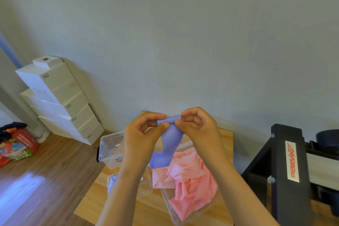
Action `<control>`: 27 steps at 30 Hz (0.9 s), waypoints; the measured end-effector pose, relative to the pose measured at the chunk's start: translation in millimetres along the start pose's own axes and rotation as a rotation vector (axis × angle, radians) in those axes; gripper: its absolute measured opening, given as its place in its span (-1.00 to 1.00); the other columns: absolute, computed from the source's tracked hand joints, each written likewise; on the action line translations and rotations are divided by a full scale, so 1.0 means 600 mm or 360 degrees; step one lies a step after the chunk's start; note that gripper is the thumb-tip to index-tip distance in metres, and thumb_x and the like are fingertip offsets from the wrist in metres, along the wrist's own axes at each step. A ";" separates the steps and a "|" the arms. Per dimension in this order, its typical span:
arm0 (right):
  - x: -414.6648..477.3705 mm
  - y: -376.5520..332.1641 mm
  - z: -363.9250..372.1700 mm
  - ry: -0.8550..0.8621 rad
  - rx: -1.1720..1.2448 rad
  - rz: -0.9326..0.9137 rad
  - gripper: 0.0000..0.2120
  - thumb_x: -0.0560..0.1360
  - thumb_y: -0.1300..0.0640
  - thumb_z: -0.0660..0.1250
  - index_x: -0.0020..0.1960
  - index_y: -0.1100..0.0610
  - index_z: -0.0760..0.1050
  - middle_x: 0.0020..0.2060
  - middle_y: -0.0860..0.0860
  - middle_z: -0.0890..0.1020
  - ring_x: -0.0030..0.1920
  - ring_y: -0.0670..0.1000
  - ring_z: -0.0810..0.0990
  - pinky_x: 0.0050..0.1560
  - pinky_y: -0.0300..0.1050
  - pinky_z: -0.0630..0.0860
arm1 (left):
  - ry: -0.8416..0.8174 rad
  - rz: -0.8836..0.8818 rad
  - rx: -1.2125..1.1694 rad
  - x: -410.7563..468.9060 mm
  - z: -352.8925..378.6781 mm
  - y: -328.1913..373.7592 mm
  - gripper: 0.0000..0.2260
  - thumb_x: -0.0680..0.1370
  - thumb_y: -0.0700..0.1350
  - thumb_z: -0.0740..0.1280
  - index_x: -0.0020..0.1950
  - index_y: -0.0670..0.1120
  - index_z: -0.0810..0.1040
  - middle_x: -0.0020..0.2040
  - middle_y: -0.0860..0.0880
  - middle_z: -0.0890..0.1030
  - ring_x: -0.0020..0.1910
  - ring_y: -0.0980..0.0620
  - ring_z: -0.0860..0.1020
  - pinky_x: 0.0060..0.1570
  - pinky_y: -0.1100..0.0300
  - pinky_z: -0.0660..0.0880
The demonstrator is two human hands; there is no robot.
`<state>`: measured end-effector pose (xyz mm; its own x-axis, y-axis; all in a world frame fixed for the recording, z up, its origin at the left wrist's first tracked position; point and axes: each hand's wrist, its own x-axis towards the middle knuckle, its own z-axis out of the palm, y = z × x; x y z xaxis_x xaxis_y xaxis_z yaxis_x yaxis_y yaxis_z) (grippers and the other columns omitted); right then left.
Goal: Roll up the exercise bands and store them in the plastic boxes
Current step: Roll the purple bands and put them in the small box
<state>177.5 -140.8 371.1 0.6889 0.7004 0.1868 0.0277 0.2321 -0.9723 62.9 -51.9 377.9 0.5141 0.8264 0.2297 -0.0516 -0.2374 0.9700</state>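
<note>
Head view shows the left hand (145,134) and right hand (196,124) held up together above the wooden table (95,194). The fingers (163,125) of both are curled and pinch the rolled upper end of the purple exercise band (170,143), whose loose tail hangs down between the forearms. Below, a crumpled pink band (190,180) spills over the rim of a clear plastic box (168,205); a rear clear box (110,145) and a nearer clear box (146,187) sit to its left.

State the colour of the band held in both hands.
Lavender-blue band, clearest in the head view.
</note>
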 end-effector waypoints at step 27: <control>0.001 0.001 -0.011 -0.0144 0.0040 -0.0057 -0.78 0.43 0.45 0.37 -0.14 0.14 0.54 -0.23 -0.06 0.67 -0.14 -0.07 0.66 -0.12 -0.29 0.53 | 0.0021 -0.0142 -0.0250 -0.015 0.023 -0.016 -0.88 0.51 -0.22 0.39 0.03 -0.18 0.63 -0.05 -0.12 0.68 -0.06 0.04 0.65 -0.08 0.26 0.53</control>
<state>182.7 -145.0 369.8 0.6195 0.7491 0.2345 0.0323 0.2741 -0.9612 70.6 -64.0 365.6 0.5116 0.8474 0.1423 -0.1401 -0.0812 0.9868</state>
